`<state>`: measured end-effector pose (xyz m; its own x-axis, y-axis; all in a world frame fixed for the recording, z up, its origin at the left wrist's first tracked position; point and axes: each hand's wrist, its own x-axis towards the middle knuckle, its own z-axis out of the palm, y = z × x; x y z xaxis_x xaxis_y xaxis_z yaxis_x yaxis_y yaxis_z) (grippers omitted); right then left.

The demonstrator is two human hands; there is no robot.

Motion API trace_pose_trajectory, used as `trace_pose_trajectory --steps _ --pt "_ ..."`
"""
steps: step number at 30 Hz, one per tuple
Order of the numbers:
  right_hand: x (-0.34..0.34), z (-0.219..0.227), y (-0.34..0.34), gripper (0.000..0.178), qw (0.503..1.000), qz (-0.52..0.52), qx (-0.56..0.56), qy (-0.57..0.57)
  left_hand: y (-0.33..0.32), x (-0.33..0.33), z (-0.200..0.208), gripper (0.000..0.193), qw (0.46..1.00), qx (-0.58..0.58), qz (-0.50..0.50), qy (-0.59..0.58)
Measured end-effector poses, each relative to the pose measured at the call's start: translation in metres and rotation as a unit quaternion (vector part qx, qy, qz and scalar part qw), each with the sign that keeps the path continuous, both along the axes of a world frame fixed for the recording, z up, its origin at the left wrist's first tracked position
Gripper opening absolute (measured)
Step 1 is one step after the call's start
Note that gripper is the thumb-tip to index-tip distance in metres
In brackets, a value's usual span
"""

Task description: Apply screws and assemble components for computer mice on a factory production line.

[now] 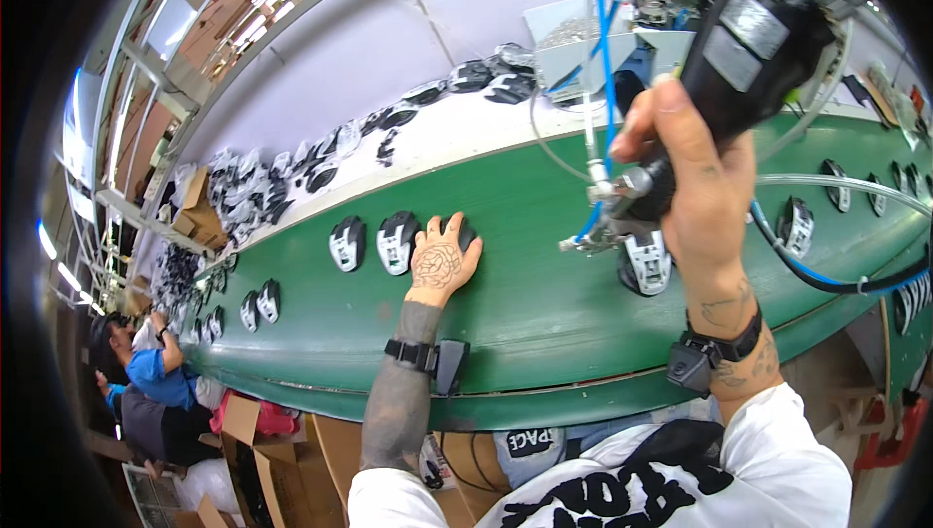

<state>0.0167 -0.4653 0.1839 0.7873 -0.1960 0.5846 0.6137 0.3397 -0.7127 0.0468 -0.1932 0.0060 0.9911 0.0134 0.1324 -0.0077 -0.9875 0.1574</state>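
Note:
My left hand lies over a dark computer mouse shell on the green conveyor belt, thumb on one side and fingers on the other. Most of that shell is hidden under the palm. To its left sit two black-and-grey mouse shells, apart from the hand. Raised at the right, my right hand is closed round a black power screwdriver with a metal fitting at its lower end. Below that fitting, another mouse shell rests on the belt, partly covered by my wrist.
Blue air hoses hang beside the screwdriver, and a clear tube crosses the belt at right. Many mouse parts are piled along the white ledge. Another person works at the far left. Cardboard boxes stand below the belt.

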Motion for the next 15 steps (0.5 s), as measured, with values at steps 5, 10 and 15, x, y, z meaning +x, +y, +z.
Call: trace_pose_trajectory --steps 5,10,15 --pt "0.001 0.001 -0.007 0.023 1.0 -0.001 0.011 -0.021 -0.039 -0.009 0.005 0.054 0.989 -0.094 -0.102 -0.054" --pt "-0.001 0.006 -0.017 0.024 0.997 -0.034 0.053 -0.054 -0.075 -0.002 0.009 0.044 0.819 -0.571 -0.011 0.052" --pt "0.001 0.006 -0.024 0.03 0.994 -0.039 0.093 -0.047 -0.111 -0.03 0.027 0.053 0.315 -0.936 -0.052 0.148"
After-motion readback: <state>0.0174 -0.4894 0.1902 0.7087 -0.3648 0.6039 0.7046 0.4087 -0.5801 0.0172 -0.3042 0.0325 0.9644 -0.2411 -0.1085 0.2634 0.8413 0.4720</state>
